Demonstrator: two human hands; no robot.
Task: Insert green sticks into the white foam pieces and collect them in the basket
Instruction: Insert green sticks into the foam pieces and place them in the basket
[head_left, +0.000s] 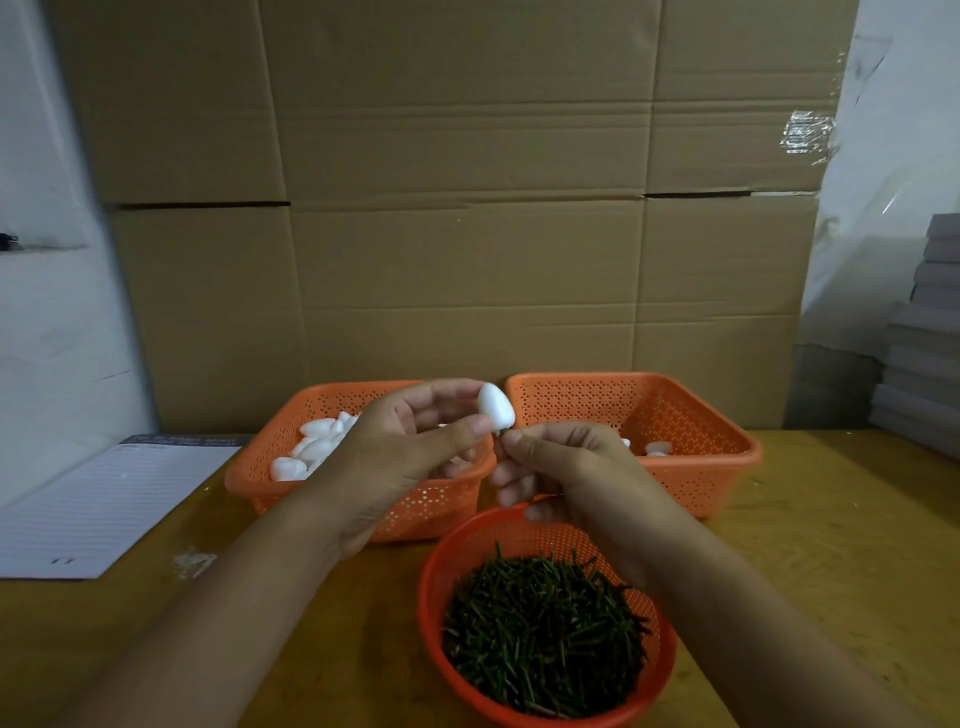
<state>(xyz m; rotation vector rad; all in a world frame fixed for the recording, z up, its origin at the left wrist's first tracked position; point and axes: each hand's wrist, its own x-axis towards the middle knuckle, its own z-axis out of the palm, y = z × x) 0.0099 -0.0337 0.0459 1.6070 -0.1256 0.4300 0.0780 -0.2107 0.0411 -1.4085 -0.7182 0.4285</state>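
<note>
Two baskets (358, 467) (691, 441) sit side by side behind a stick-filled bowl (467, 561), perhaps touching.

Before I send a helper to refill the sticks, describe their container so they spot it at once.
On the wooden table, in front of the two rectangular orange baskets, stands the round basket nearest the person. It alone is round, redder, and filled with short dark green sticks rather than white foam pieces.
</note>
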